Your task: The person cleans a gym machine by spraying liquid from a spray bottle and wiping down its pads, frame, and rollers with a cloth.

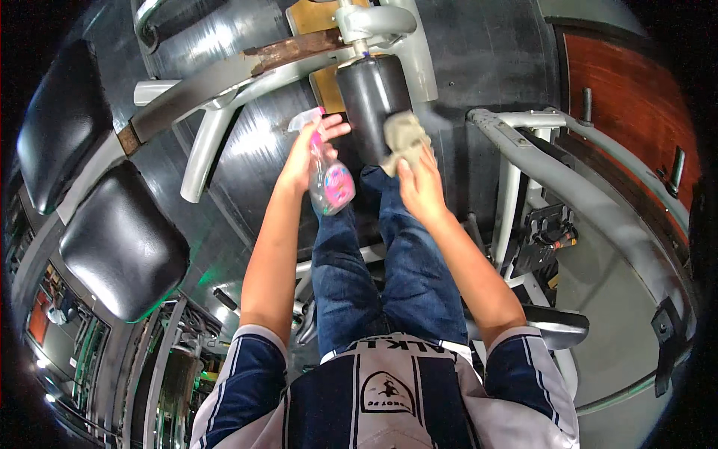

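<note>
My left hand (305,151) holds a clear plastic spray bottle (331,179) with a pink and white trigger head, around its neck. Some of its fingers stretch out past the bottle toward the roller. In my right hand (422,188) is a crumpled beige cloth (405,140), which lies against the right side of a black padded roller (374,92). The roller is fixed on a grey metal arm (356,25) of a gym machine.
Left of me are two black padded cushions (126,241) on a curved grey frame (224,84). A grey tubular rail (583,174) curves along my right side, with a black seat pad (555,325) below it. Black matting (482,67) covers the floor ahead.
</note>
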{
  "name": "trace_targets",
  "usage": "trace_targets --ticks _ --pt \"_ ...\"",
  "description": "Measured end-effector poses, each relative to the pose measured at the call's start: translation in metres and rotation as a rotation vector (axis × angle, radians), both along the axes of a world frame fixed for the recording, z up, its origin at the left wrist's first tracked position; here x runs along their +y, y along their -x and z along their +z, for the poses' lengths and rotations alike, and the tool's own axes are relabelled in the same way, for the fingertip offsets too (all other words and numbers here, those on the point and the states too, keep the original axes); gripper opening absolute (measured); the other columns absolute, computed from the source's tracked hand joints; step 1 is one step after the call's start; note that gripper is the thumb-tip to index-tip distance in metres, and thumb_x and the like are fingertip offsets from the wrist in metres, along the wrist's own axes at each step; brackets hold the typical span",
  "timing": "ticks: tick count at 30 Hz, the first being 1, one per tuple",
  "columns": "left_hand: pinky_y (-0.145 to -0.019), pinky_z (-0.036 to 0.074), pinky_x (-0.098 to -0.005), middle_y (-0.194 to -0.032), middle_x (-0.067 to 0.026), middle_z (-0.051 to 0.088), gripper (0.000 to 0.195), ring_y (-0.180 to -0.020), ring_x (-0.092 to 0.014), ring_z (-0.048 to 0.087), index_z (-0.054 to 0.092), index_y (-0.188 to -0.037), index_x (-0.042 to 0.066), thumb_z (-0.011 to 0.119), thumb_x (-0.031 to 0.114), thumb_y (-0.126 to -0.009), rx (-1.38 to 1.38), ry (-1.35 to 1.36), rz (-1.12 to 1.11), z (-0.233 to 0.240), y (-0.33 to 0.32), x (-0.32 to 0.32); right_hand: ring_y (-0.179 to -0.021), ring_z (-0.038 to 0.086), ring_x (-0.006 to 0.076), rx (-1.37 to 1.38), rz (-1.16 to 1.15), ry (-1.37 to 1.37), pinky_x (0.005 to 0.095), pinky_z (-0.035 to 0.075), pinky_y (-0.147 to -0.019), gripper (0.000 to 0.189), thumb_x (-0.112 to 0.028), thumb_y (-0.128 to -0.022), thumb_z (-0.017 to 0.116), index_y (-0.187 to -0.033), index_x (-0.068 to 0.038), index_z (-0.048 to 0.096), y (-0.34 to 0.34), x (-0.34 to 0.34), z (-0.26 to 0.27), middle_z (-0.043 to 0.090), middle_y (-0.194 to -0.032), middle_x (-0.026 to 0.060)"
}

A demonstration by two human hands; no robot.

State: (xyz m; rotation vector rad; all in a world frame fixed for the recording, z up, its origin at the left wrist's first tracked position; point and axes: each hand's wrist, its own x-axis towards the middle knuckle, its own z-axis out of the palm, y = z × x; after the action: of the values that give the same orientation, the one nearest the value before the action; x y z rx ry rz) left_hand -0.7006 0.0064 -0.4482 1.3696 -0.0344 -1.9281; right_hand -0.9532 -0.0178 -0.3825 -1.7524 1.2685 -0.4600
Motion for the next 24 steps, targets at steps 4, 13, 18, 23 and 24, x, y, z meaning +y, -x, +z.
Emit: trace_targets --ticks 4,13,18,23,24 --pt "-0.062 0.052 -0.0352 -0.115 -0.0079 0.063 0.08 -0.069 -0.018 0.06 0.053 -0.138 0.006 0.062 0.069 -0.09 -0.051 -0.207 0.057 -0.028 0.028 -0.012 -0.151 0.03 0.0417 0.192 0.209 0.291 0.0733 0.029 -0.113 0.041 -0.03 -0.099 0.062 -0.139 -0.018 0.061 -0.068 -0.075 -0.026 0.038 -0.163 0.0134" --pt "-0.064 0.052 -0.0317 -0.122 -0.0091 0.069 0.07 -0.067 -0.015 0.06 0.053 -0.141 0.013 0.059 0.065 -0.094 -0.083 -0.112 -0.139 0.015 0.02 0.012 -0.135 0.051 0.0484 0.124 -0.231 0.117 0.0507 0.044 -0.111 0.064 -0.048 -0.094 0.067 -0.15 -0.02 0.053 -0.046 -0.093 -0.053 0.046 -0.153 0.0274" --pt "-0.066 0.049 -0.0263 -0.136 -0.0116 0.067 0.067 -0.065 -0.01 0.052 0.055 -0.144 0.01 0.052 0.06 -0.1 -0.085 -0.041 0.044 0.03 0.02 0.024 -0.108 0.071 0.0303 0.191 -0.25 -0.706 0.0401 0.054 -0.092 0.055 -0.048 -0.102 0.059 -0.128 -0.001 0.066 0.057 -0.039 -0.082 0.075 -0.114 0.0201" --pt "-0.069 0.051 -0.0352 -0.125 -0.0102 0.067 0.072 -0.07 -0.017 0.061 0.053 -0.142 0.013 0.067 0.061 -0.09 -0.265 -0.184 0.108 -0.017 0.041 0.005 -0.084 0.066 0.0118 0.212 -0.105 -0.617 0.0301 0.055 -0.075 0.046 -0.04 -0.106 0.058 -0.129 -0.001 0.061 0.097 0.012 -0.048 0.071 -0.103 0.0076" --pt "-0.068 0.051 -0.0355 -0.115 -0.0081 0.066 0.068 -0.07 -0.018 0.06 0.056 -0.136 0.013 0.067 0.062 -0.09 -0.209 -0.231 0.081 -0.025 0.046 0.002 -0.088 0.066 0.0119 0.132 -0.155 -0.761 0.0304 0.055 -0.079 0.047 -0.039 -0.105 0.06 -0.132 -0.001 0.06 0.097 0.012 -0.036 0.071 -0.106 0.0077"
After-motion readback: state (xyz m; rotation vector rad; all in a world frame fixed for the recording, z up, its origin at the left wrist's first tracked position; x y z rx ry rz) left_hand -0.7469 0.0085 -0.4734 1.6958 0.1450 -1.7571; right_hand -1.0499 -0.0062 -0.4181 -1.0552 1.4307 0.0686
